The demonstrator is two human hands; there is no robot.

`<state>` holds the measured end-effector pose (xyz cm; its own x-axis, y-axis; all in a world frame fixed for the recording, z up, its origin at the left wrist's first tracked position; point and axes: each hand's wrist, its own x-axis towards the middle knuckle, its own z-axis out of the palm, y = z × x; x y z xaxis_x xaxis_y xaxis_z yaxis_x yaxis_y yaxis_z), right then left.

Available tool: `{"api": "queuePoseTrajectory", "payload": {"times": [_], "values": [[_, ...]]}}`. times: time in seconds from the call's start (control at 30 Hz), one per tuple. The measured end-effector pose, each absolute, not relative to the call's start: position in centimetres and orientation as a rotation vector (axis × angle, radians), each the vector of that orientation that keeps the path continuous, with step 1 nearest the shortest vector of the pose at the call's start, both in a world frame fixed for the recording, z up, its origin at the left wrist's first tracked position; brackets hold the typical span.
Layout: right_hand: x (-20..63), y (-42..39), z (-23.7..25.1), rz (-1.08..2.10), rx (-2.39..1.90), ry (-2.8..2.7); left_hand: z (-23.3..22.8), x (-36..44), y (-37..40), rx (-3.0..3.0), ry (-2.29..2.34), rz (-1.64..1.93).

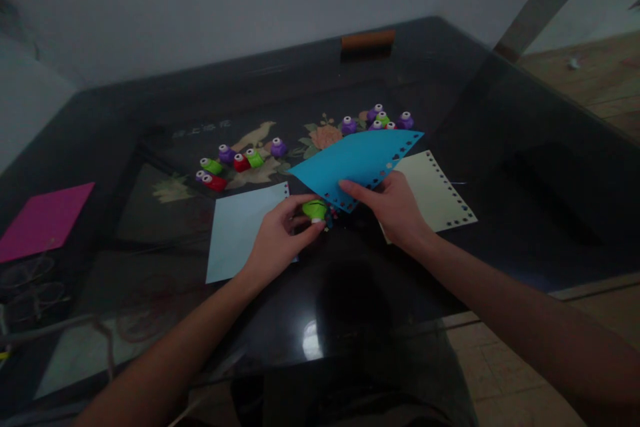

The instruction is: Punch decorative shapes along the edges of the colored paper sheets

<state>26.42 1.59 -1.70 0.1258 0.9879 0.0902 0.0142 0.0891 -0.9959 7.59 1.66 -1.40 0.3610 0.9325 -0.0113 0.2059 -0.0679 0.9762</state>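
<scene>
My left hand grips a small green paper punch near the middle of the dark glass table. My right hand holds a bright blue paper sheet by its near edge, and that edge sits at the punch. A row of small punched holes runs along the blue sheet's right and near edges. Tiny paper bits lie under the punch.
A pale blue sheet lies under my left hand. A cream sheet with punched edges lies to the right. Two clusters of small punches sit farther back. A pink sheet lies far left.
</scene>
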Motion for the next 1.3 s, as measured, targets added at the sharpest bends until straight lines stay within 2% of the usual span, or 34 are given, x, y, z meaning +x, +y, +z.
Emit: {"api": "queuePoseTrajectory", "payload": {"times": [0.6,0.97,1.3], "values": [[26.8,1.3,-0.8,0.994,-1.216,-1.17,-2.1,7.2,2.0,2.392,1.068,0.82],[26.8,1.1,-0.4,1.018,-1.202,-1.156,-1.9,7.1,2.0,2.407,1.095,0.863],[27.3,1.3,-0.2,0.982,-1.244,-1.22,-1.7,6.3,2.3,2.18,1.092,0.909]]}}
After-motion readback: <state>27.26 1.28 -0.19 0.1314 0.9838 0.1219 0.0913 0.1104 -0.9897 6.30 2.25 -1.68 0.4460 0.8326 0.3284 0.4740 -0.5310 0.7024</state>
